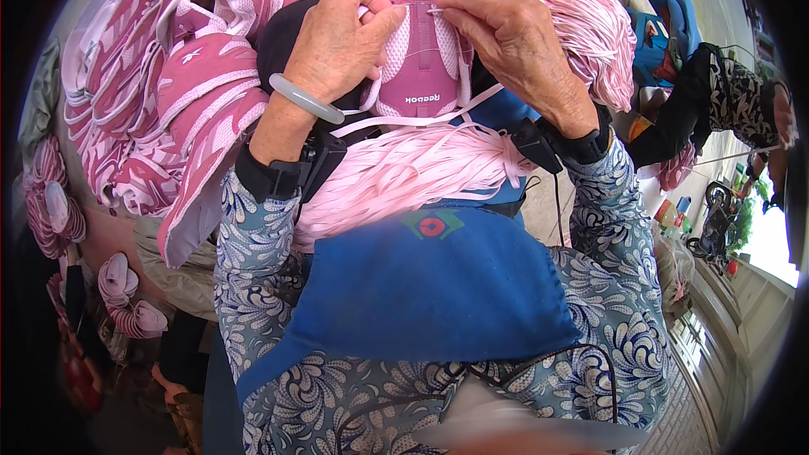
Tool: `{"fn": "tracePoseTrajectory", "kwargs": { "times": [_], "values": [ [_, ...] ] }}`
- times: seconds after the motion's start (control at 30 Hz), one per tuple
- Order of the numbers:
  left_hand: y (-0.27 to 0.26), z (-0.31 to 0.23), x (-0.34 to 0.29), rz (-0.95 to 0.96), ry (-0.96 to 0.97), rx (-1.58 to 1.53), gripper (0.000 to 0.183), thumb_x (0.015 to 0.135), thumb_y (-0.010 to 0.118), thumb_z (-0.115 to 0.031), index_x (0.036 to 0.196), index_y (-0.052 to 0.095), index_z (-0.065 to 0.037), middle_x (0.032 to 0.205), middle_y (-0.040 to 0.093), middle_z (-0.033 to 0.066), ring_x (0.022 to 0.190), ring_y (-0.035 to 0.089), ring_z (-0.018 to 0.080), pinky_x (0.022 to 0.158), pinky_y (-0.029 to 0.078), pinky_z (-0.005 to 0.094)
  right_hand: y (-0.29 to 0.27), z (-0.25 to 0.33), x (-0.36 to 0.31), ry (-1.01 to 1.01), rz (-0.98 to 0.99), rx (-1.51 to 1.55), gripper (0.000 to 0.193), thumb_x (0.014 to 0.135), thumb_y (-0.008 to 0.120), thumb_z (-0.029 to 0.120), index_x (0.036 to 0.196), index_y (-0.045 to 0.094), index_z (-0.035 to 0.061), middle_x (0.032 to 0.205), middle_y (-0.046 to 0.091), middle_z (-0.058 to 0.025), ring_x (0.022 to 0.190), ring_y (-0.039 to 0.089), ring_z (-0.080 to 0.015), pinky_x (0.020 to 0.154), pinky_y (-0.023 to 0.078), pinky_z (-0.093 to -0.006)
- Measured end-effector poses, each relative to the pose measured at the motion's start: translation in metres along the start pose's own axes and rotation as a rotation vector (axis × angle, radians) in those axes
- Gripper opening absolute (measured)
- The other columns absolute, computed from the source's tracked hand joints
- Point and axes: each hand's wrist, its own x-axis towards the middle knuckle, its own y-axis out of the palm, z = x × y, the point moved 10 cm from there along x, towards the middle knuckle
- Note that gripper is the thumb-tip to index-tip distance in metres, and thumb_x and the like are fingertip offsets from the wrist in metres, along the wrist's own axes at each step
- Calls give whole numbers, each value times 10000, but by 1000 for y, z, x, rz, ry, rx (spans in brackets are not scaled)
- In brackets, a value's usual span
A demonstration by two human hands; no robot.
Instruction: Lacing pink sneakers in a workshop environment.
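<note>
A pink and white shoe upper (423,59) lies in front of me, toe toward me, with mesh panels and a row of eyelets across it. My left hand (344,40) is closed at the upper's left edge, thumb against curled fingers; what they hold is hidden. On the opposite side, my right hand (516,44) pinches a short pale lace end between thumb and forefinger, close to the eyelets. A flat pale pink shoelace (421,120) crosses below the toe. Across my lap rests a thick bundle of pink laces (404,173), over a blue apron (438,286).
Pink shoe uppers (202,76) are piled on the left, with smaller stacks (131,295) lower down. A hanging bunch of pink and white laces (581,25) is at the upper right. Beyond it are a blue chair-like object (661,29) and another person's patterned sleeve (742,97).
</note>
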Motion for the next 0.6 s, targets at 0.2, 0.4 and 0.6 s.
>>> {"fn": "tracePoseTrajectory", "kwargs": {
  "times": [0.2,0.4,0.6],
  "values": [
    [2,2,3,-4,-8,-172,196,879,614,-218,895,558,-31,590,544,-4,462,531,36,398,452,157,2,-8,-1,23,-3,98,152,824,632,117,944,668,30,789,574,-135,710,598,-288,625,475,-359],
    [2,0,8,37,-29,-196,186,871,624,-206,880,549,-35,588,545,-3,456,528,40,395,452,164,4,-8,2,-4,27,12,151,850,627,110,980,658,38,810,585,-98,682,593,-203,600,483,-280],
    [6,1,5,59,-58,-138,201,854,633,-183,882,550,-2,647,556,28,537,607,83,443,511,200,5,-3,12,10,73,31,117,830,570,88,834,615,-20,734,587,-193,670,601,-335,615,479,-401]
  ]
}}
